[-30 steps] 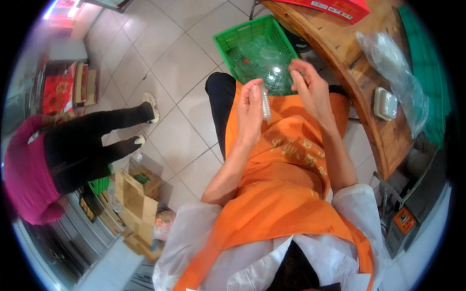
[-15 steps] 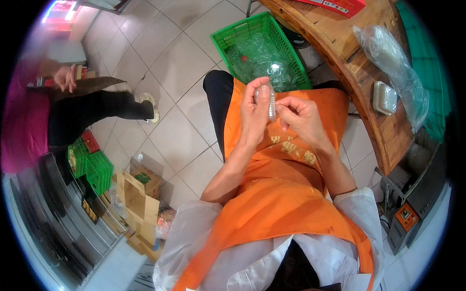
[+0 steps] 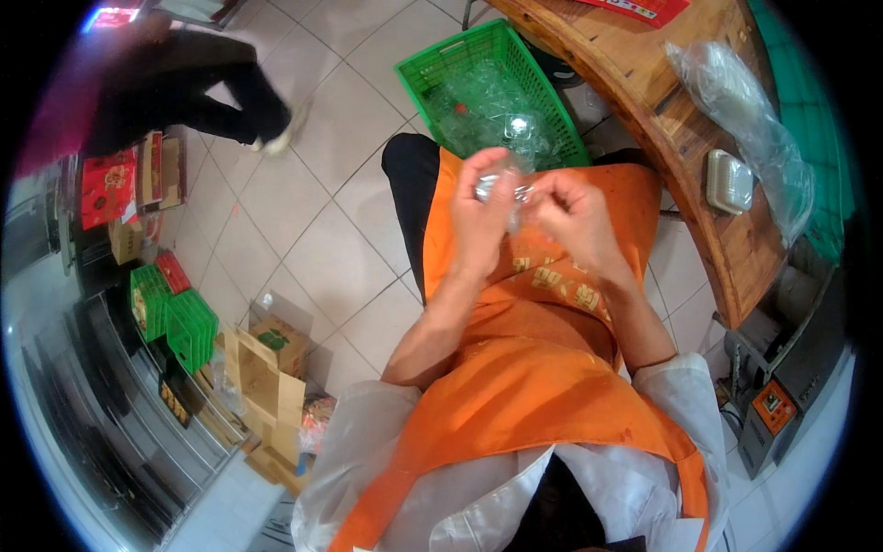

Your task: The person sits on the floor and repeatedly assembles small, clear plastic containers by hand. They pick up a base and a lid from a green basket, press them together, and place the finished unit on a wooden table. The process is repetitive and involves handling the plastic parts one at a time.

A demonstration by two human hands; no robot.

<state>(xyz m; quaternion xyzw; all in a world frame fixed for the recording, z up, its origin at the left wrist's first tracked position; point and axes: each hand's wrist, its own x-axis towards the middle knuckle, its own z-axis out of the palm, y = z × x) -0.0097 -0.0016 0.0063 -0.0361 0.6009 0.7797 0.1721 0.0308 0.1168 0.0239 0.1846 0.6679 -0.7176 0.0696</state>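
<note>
Above my orange apron [image 3: 543, 386], my two hands hold a small clear plastic container [image 3: 490, 187] between them. My left hand [image 3: 478, 216] is wrapped round its left side, thumb toward me. At its right side, my right hand [image 3: 572, 213] pinches the edge; its fingers are slightly blurred. Just beyond my hands a green plastic basket [image 3: 411, 78] stands on the floor, with many clear plastic containers [image 3: 492, 101] heaped in it. A small red piece lies among them.
A wooden table [image 3: 635, 83] curves along the right, bearing a clear plastic bag [image 3: 736, 120] and a stack of clear containers [image 3: 729, 182]. Open cardboard boxes [image 3: 258, 373] and green crates [image 3: 190, 331] stand at left. Another person [image 3: 184, 83] walks at the upper left.
The container between my hands has turned and now shows more of its shiny face. The other person has moved away toward the upper left, uncovering red boxes there.
</note>
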